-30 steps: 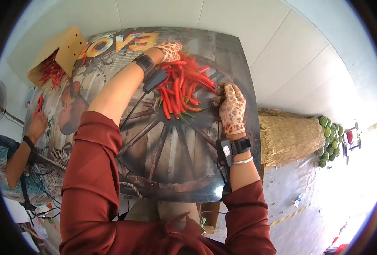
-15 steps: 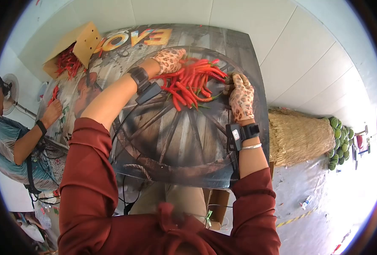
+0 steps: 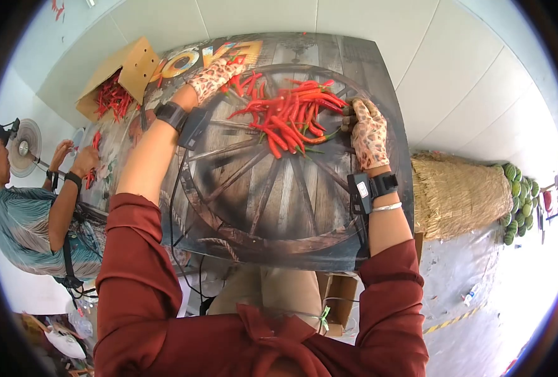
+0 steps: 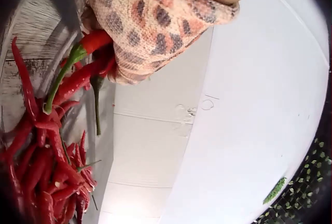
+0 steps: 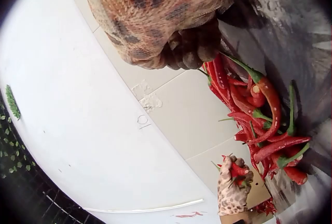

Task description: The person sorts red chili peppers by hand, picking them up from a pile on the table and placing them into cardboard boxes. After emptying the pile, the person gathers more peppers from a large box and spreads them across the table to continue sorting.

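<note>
My left hand (image 3: pixel 213 80), in a leopard-print glove, grips a few red chillies (image 4: pixel 97 41) off the left side of the pile. Their green stems stick out past the glove in the left wrist view. A loose heap of red chillies (image 3: pixel 291 116) lies on the printed tabletop (image 3: pixel 279 207). At the heap's right edge is my gloved right hand (image 3: pixel 370 135), fingers bent, with stained fingertips right at the chilli ends. I cannot tell whether those fingers pinch a stem. The right wrist view also shows the left hand with its chillies.
A cardboard box (image 3: pixel 137 72) of red chillies lies on its side at the back left. At the left end another person (image 3: pixel 37 207) handles chillies. Straw (image 3: pixel 461 195) and watermelons (image 3: pixel 521 201) are beyond the right edge. A cable (image 3: pixel 175 207) hangs from my left wrist.
My left hand has moved left from the heap, carrying a few chillies. The right hand stays at the heap's right edge. The other person's second hand has come into sight.
</note>
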`<move>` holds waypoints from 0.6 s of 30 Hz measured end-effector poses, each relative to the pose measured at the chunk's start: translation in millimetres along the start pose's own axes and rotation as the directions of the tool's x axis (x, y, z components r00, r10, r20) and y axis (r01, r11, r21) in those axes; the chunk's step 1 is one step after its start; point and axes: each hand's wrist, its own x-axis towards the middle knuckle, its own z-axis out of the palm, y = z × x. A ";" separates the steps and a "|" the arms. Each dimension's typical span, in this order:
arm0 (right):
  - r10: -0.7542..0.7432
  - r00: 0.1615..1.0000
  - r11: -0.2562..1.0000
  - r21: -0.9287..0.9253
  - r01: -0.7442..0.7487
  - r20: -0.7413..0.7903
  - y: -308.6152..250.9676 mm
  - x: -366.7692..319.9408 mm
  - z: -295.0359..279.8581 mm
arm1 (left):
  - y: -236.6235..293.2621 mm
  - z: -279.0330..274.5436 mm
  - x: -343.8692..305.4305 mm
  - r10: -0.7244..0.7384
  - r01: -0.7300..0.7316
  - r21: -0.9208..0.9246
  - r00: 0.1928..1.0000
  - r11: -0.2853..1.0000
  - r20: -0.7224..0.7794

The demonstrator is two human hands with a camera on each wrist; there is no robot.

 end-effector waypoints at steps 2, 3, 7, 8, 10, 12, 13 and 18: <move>0.005 1.000 1.000 -0.013 -0.005 -0.010 -2.8 -1.9 2.7 | -16.5 6.5 13.2 -0.022 0.024 0.134 1.000 0.991 -0.020; 0.010 1.000 1.000 -0.027 -0.010 -0.018 -3.5 -2.2 3.6 | -27.0 10.5 21.6 -0.031 0.037 0.200 0.999 0.979 -0.031; -0.005 1.000 0.999 -0.053 0.004 -0.018 -2.9 -0.5 2.9 | -31.4 17.2 32.2 0.028 -0.119 0.716 0.990 0.687 0.138; -0.004 1.000 0.999 -0.048 0.004 -0.001 -2.4 -0.3 1.9 | -76.4 28.3 72.5 0.108 -0.155 0.532 0.987 0.832 0.118; -0.003 1.000 0.999 -0.044 0.003 0.015 -2.1 -0.2 0.9 | -162.5 49.5 149.5 0.266 -0.272 0.080 0.961 0.959 0.074; 0.024 0.999 0.999 -0.048 -0.022 0.026 -2.8 0.2 1.1 | -123.2 42.1 125.9 0.242 -0.262 0.275 0.965 0.925 0.106; 0.027 0.999 0.999 -0.047 -0.025 0.023 -2.4 -0.1 1.1 | -82.0 40.9 103.1 0.115 -0.148 0.439 0.988 0.886 0.100; 0.035 0.999 0.999 -0.038 -0.035 0.002 -3.2 -0.4 2.8 | -10.4 36.2 66.5 -0.093 -0.011 0.668 0.988 0.744 0.120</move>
